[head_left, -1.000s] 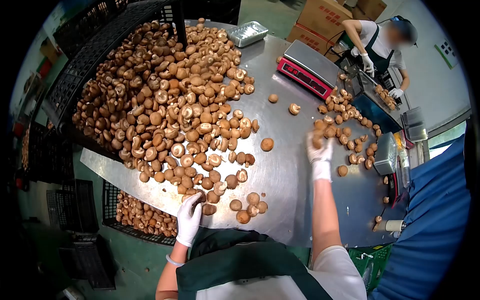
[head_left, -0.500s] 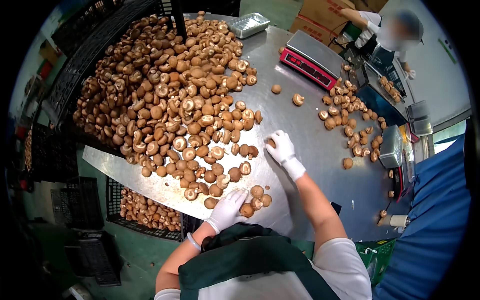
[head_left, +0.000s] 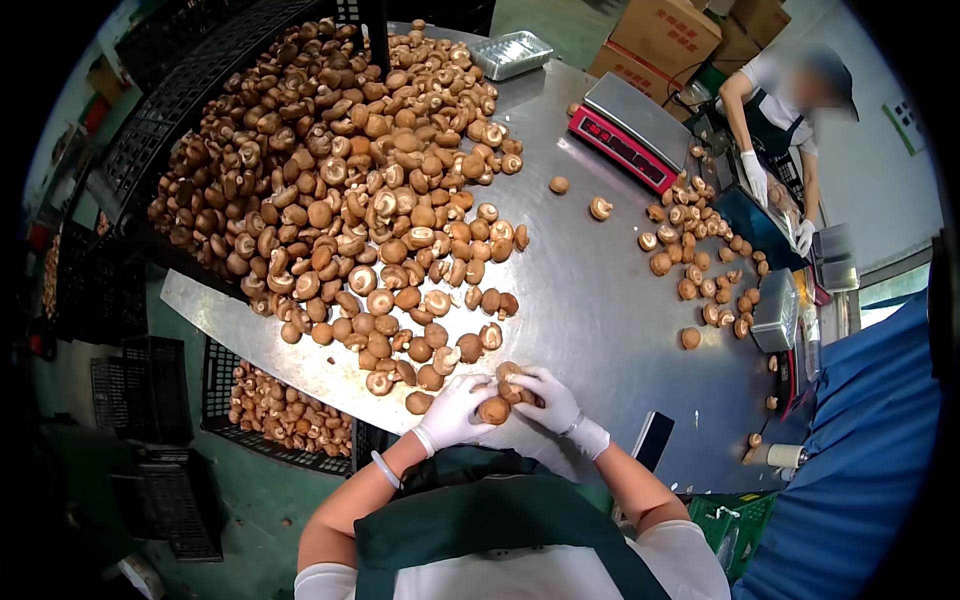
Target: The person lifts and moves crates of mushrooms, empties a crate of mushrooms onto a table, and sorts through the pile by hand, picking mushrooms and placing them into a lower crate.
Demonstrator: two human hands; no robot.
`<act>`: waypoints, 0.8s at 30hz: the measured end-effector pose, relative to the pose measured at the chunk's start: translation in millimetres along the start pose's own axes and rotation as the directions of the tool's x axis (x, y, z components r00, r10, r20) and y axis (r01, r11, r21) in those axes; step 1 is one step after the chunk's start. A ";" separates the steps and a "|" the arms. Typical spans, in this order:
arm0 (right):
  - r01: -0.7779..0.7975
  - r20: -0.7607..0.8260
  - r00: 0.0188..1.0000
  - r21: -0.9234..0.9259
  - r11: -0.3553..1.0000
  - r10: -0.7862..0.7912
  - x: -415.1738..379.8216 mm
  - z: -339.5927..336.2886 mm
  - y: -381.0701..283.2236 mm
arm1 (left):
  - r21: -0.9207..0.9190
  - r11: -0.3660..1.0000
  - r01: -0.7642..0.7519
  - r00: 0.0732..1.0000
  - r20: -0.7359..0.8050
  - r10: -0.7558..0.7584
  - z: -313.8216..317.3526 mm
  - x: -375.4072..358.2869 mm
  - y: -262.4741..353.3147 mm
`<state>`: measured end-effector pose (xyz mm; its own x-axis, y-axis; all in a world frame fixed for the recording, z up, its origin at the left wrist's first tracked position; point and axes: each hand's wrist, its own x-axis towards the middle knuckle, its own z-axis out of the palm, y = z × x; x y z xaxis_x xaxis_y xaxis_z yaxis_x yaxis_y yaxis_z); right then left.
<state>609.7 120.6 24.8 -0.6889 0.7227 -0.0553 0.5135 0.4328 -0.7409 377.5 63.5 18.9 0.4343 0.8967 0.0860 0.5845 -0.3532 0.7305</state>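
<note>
At the table's front edge, my left hand (head_left: 455,412), in a white glove, curves around the left side of a small group of brown mushrooms (head_left: 494,410). From the right, my gloved right hand (head_left: 548,400) closes on the same group, its fingers at the upper mushrooms (head_left: 510,378). The two hands nearly meet, with the mushrooms between them. Up and left of my hands a large heap of mushrooms (head_left: 330,190) spreads over the metal table (head_left: 590,290).
A red scale (head_left: 625,145) and a clear tray (head_left: 511,55) stand at the back. More mushrooms (head_left: 690,240) lie on the right, near a co-worker's gloved hands (head_left: 754,178). A phone (head_left: 654,440) lies at the front edge. Below left is a mushroom crate (head_left: 290,415).
My right hand has come back toward me from mid-table to the mushrooms beside my left hand. The co-worker now leans over the tray at the right, and more of the phone shows.
</note>
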 end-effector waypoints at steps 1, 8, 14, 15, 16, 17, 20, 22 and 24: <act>0.031 -0.036 0.999 0.220 0.975 -0.024 3.0 3.2 7.7 | -0.182 0.982 0.046 0.998 -0.037 -0.054 -4.1 0.3 1.0; -0.291 0.305 0.945 0.949 -0.120 0.123 15.7 18.1 -5.4 | -0.978 0.104 0.182 0.947 0.146 -0.288 -37.1 -24.0 6.5; -0.315 0.321 0.946 0.879 -0.359 -0.043 37.7 34.2 -5.2 | -0.951 -0.309 0.021 0.950 0.115 -0.290 -35.9 -40.2 0.5; -0.300 0.307 0.952 0.920 -0.254 -0.011 47.3 29.2 -20.3 | -0.953 -0.304 0.009 0.949 0.104 -0.296 -33.5 -40.6 -4.9; -0.281 0.287 0.958 0.949 -0.145 0.020 54.3 27.6 -30.0 | -0.947 -0.321 -0.021 0.956 0.075 -0.282 -27.7 -39.5 -14.1; -0.287 0.291 0.957 0.947 -0.142 0.012 58.0 31.1 -30.9 | -0.939 -0.339 -0.049 0.962 0.046 -0.268 -26.8 -38.3 -17.5; -0.261 0.268 0.963 0.956 -0.131 0.039 72.7 32.4 -32.9 | -0.927 -0.346 -0.140 0.942 -0.018 -0.334 -33.3 -36.2 -17.7; -0.291 0.294 0.956 0.952 -0.099 0.014 80.7 28.1 -34.8 | -0.990 -0.111 -0.088 0.906 -0.033 -0.422 -48.3 -37.1 -7.6; -0.312 0.313 0.950 0.947 -0.074 -0.005 84.3 27.7 -38.4 | -0.791 0.605 0.093 0.856 -0.246 -0.454 -62.7 -29.6 -1.8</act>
<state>517.8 150.0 30.0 -0.8169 0.5158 -0.2582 -0.3073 -0.7680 -0.5619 320.6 54.3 57.5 -0.0628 0.9938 -0.0914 -0.1478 0.0813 0.9857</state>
